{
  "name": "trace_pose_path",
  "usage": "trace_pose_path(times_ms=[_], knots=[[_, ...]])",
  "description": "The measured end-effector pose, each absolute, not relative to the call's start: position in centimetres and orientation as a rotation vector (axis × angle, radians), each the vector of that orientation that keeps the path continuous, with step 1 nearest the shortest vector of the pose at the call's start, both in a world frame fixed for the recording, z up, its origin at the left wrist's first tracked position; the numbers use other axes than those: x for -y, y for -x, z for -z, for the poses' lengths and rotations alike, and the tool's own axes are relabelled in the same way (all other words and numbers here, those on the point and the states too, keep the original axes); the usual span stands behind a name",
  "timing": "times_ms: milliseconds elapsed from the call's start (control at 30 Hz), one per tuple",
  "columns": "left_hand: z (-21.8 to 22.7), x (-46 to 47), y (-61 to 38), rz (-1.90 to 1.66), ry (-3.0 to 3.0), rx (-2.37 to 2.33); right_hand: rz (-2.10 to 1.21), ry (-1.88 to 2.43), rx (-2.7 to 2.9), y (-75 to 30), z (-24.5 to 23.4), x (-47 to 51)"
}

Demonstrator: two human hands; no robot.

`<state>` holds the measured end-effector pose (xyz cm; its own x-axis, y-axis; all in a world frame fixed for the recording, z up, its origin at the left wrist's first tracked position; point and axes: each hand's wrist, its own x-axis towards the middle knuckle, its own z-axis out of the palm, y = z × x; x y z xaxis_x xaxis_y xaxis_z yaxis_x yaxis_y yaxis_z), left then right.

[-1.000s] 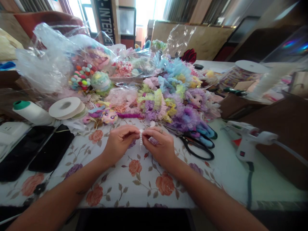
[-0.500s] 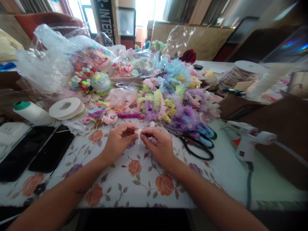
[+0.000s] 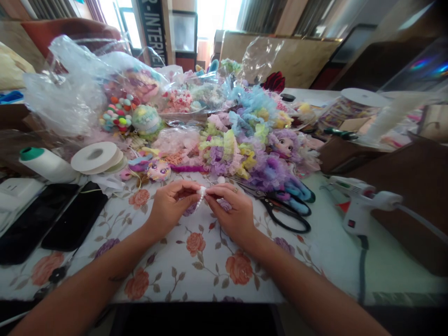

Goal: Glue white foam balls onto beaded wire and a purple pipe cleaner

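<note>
Between my fingertips is a small white pompom (image 3: 202, 191) with a short string of white beads (image 3: 199, 203) hanging below it. My left hand (image 3: 171, 205) pinches it from the left, thumb and index finger together. From the other side my right hand (image 3: 231, 207) pinches it too, the fingertips of both hands nearly touching. Another white pompom (image 3: 221, 179) lies on the cloth just beyond the right hand. Black-handled scissors (image 3: 285, 212) rest right of that hand, their blades partly under purple ruffles (image 3: 266, 172).
A white glue gun (image 3: 360, 205) stands at the right by a brown box (image 3: 409, 200). Ruffled trims, doll heads (image 3: 159, 169) and plastic bags (image 3: 70, 88) pile up behind. Left are a ribbon spool (image 3: 94, 157), a thread cone (image 3: 47, 164) and two black phones (image 3: 75, 217).
The bead string, which hung straight down, now slants to the lower left as the pompom is turned between my fingers. Both hands stay in nearly the same place.
</note>
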<state>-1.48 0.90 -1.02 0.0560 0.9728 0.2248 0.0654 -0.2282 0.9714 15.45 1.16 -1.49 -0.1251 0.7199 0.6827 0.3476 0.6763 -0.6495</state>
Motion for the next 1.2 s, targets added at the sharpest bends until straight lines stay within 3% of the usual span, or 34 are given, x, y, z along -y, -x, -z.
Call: trace_pose_path(times_ms=[300, 967, 1200], knots=[[1.31, -0.92, 1.35, -1.330, -1.589, -1.051, -0.391, 0.835, 1.745, -15.61, 1.86, -1.27], [1.38, -1.25, 1.32, -1.327, -1.495, -1.050, -0.925, 0.923, 1.559, -15.89, 1.18, -1.43], [1.20, -1.25, 1.50, -1.340, -1.692, -1.076, -0.806, 0.917, 1.605, -15.78, 1.38, -1.40]])
